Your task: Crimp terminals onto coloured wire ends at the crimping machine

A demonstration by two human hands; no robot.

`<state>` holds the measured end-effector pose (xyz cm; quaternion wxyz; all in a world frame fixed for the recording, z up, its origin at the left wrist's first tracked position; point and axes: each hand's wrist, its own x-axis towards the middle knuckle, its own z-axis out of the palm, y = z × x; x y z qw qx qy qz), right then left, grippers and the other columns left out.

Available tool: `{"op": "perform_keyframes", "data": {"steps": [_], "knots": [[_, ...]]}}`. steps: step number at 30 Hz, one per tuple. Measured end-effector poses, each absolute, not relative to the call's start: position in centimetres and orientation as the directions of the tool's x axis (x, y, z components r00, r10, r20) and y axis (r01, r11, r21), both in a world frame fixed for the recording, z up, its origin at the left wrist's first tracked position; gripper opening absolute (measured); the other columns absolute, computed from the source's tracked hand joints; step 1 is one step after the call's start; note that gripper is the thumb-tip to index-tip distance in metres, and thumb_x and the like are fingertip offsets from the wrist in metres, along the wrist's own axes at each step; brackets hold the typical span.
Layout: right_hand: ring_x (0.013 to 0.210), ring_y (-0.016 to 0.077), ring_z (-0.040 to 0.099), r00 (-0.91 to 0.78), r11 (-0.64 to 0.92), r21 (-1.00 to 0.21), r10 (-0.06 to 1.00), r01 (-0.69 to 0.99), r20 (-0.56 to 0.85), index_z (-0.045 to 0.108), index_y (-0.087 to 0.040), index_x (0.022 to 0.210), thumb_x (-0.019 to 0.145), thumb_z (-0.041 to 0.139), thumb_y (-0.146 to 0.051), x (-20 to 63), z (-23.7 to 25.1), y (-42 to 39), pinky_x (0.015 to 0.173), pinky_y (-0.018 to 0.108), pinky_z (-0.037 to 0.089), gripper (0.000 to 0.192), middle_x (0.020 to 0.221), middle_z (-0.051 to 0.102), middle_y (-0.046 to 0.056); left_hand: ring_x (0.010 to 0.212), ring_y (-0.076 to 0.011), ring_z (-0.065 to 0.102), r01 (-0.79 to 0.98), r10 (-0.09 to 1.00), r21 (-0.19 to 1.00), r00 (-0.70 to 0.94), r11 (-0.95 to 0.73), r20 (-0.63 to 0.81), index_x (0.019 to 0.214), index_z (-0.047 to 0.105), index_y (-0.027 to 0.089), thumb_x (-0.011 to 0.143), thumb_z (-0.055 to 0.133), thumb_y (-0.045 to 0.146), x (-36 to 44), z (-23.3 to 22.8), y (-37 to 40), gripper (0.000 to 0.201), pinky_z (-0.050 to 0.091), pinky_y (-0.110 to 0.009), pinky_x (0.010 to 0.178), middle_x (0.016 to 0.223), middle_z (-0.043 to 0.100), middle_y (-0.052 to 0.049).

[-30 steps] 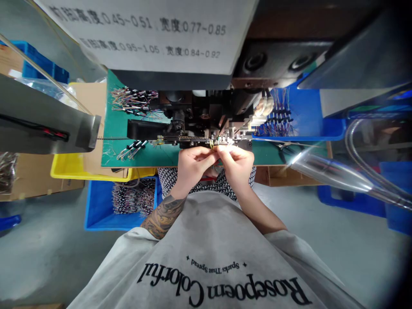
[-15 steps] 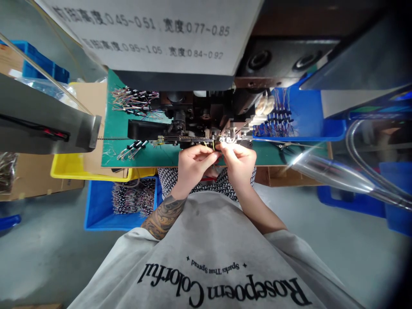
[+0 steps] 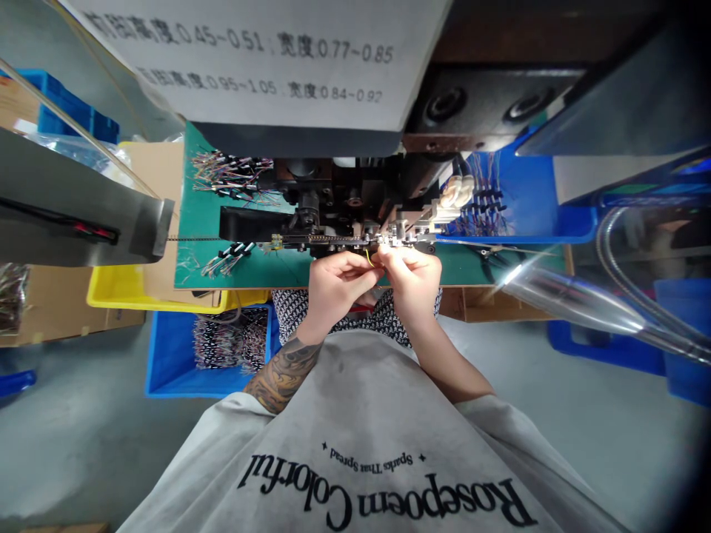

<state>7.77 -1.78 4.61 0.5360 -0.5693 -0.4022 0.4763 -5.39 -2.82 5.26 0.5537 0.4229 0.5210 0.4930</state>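
Factory workshop: crimping machine [image 3: 355, 200], wire-harness bins [image 3: 183, 355]

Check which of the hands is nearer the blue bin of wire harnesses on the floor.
Left. The left hand is just up and right of the blue bin; the right hand sits farther right, beyond the left, both pinching a yellow wire at the machine.

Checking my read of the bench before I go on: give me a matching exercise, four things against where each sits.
Things:
1. yellow wire
2. wire bundles with black sleeves
3. blue bin of harnesses
4. printed sheet

Places:
A. on the floor, lower left
B. pinched between the left hand and right hand
C. fixed on the machine front, top
D. on the green mat, upper left

Pairs: 1-B, 2-D, 3-A, 4-C
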Motion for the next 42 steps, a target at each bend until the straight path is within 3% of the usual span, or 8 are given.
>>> {"op": "perform_keyframes", "data": {"steps": [7, 12, 17, 27, 32, 35, 38, 42], "knots": [[0.053, 0.0090, 0.045, 0.227, -0.094, -0.992, 0.968, -0.082, -0.111, 0.077, -0.019, 0.064, 0.088, 0.077, -0.044, 7.6, 4.7, -1.9, 0.054, 0.026, 0.040, 0.035, 0.056, 0.057, -0.002, 0.072, -0.0175, 0.079, -0.111, 0.991, 0.985, -0.016, 0.129, -0.132, 0.084, 0.080, 0.019, 0.084, 0.086, 0.033, -5.8, 4.7, -2.8, 0.015, 0.067, -0.027, 0.069, 0.081, 0.082, -0.003], [0.057, 0.0104, 0.052, 0.189, -0.078, -0.995, 0.978, -0.059, -0.088, 0.086, -0.021, 0.080, 0.087, 0.078, -0.044, 7.8, 4.5, -2.3, 0.056, 0.026, 0.043, 0.025, 0.063, 0.067, 0.000, 0.067, -0.0189, 0.078, -0.056, 0.987, 0.986, -0.006, 0.159, -0.159, 0.083, 0.080, 0.018, 0.083, 0.087, 0.035, -5.6, 5.3, -2.9, 0.018, 0.065, -0.028, 0.061, 0.074, 0.080, -0.003], [0.057, 0.0113, 0.057, 0.217, -0.077, -0.994, 0.972, -0.078, -0.093, 0.084, -0.021, 0.074, 0.088, 0.078, -0.045, 7.9, 4.4, -2.1, 0.056, 0.027, 0.047, 0.029, 0.064, 0.071, 0.001, 0.061, -0.0185, 0.076, -0.063, 0.988, 0.985, 0.009, 0.158, -0.157, 0.078, 0.076, 0.019, 0.080, 0.090, 0.041, -5.3, 5.7, -2.9, 0.027, 0.062, -0.026, 0.055, 0.064, 0.076, -0.002], [0.061, 0.0124, 0.058, 0.212, -0.091, -0.995, 0.972, -0.048, -0.099, 0.082, -0.021, 0.071, 0.087, 0.077, -0.044, 7.9, 4.7, -1.7, 0.059, 0.028, 0.048, 0.028, 0.065, 0.069, 0.001, 0.069, -0.0186, 0.080, -0.083, 0.993, 0.989, 0.025, 0.120, -0.118, 0.084, 0.078, 0.018, 0.078, 0.092, 0.041, -5.3, 5.5, -2.8, 0.028, 0.067, -0.028, 0.061, 0.082, 0.083, -0.005], [0.050, 0.0094, 0.046, -0.006, -0.022, -1.000, 1.000, -0.008, -0.022, 0.087, -0.022, 0.088, 0.093, 0.073, -0.044, 10.2, 4.9, -2.4, 0.050, 0.025, 0.039, 0.027, 0.054, 0.056, -0.003, 0.074, -0.0202, 0.081, -0.128, 0.985, 0.977, 0.064, 0.168, -0.161, 0.087, 0.079, 0.017, 0.072, 0.098, 0.038, -6.1, 5.4, -3.0, 0.032, 0.070, -0.031, 0.068, 0.085, 0.084, -0.006], [0.053, 0.0095, 0.053, -0.176, -0.047, -0.987, 0.984, -0.151, -0.020, 0.088, -0.026, 0.108, 0.097, 0.069, -0.043, 11.6, 4.1, -3.1, 0.051, 0.024, 0.044, 0.027, 0.065, 0.066, -0.002, 0.070, -0.0203, 0.081, -0.187, 0.962, 0.960, 0.220, 0.207, -0.164, 0.083, 0.078, 0.018, 0.080, 0.094, 0.041, -7.2, 5.2, -3.4, 0.028, 0.070, -0.031, 0.065, 0.082, 0.083, -0.006], [0.063, 0.0098, 0.061, -0.498, -0.228, -0.958, 0.859, -0.171, -0.115, 0.086, -0.024, 0.110, 0.099, 0.069, -0.042, 12.1, 3.1, -4.0, 0.054, 0.023, 0.049, 0.027, 0.092, 0.079, 0.004, 0.068, -0.0200, 0.080, -0.299, 0.922, 0.927, 0.374, 0.226, -0.104, 0.082, 0.079, 0.019, 0.086, 0.090, 0.042, -8.3, 4.8, -3.8, 0.026, 0.067, -0.030, 0.060, 0.088, 0.084, -0.008], [0.061, 0.0090, 0.059, -0.741, -0.324, -0.944, 0.649, -0.063, -0.173, 0.084, -0.018, 0.105, 0.101, 0.070, -0.040, 14.1, 2.1, -4.3, 0.054, 0.022, 0.049, 0.027, 0.086, 0.080, 0.006, 0.074, -0.0204, 0.081, -0.200, 0.916, 0.964, 0.392, 0.177, -0.087, 0.091, 0.083, 0.021, 0.089, 0.087, 0.038, -10.2, 4.4, -3.9, 0.017, 0.067, -0.032, 0.066, 0.097, 0.085, -0.010]]}}
